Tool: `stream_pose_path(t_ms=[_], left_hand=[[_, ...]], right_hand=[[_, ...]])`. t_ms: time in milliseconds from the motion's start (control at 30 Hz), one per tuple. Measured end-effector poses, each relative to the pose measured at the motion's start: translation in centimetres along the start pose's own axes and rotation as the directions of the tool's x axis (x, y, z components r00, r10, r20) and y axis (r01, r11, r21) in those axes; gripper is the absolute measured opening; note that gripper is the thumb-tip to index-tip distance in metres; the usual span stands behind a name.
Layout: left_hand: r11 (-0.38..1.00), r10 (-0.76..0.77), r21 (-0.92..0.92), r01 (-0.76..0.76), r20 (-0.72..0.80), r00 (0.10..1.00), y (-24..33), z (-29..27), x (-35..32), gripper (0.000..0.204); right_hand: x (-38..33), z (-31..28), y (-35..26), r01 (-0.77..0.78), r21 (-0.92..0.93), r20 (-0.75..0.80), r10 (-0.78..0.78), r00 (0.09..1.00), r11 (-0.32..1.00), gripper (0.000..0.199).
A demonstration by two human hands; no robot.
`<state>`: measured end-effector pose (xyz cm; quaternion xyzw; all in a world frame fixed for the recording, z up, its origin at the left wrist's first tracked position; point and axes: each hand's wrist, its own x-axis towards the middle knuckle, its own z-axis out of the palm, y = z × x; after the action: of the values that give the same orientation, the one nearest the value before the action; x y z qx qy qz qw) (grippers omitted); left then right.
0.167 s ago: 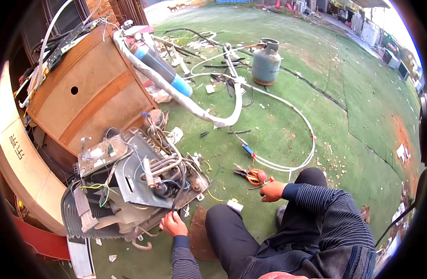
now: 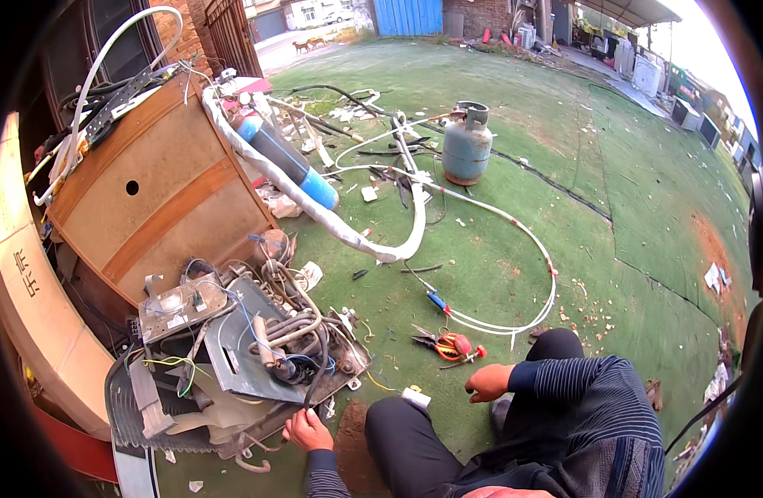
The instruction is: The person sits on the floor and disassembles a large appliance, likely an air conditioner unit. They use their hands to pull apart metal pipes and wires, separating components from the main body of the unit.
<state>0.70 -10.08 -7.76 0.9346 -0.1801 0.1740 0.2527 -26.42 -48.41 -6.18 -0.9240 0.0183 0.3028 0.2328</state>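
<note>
Low at the left, my left hand pinches the lower end of a black tube that runs down from a dismantled appliance unit. This unit has a compressor, bent copper-coloured pipes, loose wires and a grey metal sheet. My right hand hangs over the green ground in front of my knee, fingers loosely bent, with nothing visible in it. Just beyond it lie pliers with orange-red handles and a screwdriver with a red-yellow handle.
A gas cylinder stands farther off, its white hose looping to a blue-handled torch. A blue-black cylinder leans by a wooden cabinet. A wrapped white pipe curves across the ground. Cardboard stands at left.
My right hand has drawn back toward me from the screwdriver, which now lies free beside the pliers. The view has tilted upward a little. My left hand stays on the black tube.
</note>
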Motion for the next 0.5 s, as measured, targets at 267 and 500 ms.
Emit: stream_pose_path(t_ms=[267, 500], left_hand=[[1.0, 0.01, 0.017, -0.01, -0.038, 0.999, 1.4, -0.6, -0.2, 0.043], [0.952, -0.045, -0.277, 0.127, 0.284, 0.958, 13.4, -3.8, -8.5, 0.064]], right_hand=[[-5.8, -1.1, -6.1, 0.143, -0.04, 0.08, -0.139, 0.987, 0.989, 0.037], [-7.2, -8.4, -10.2, 0.318, 0.205, -0.328, -0.241, 0.913, 0.926, 0.029]])
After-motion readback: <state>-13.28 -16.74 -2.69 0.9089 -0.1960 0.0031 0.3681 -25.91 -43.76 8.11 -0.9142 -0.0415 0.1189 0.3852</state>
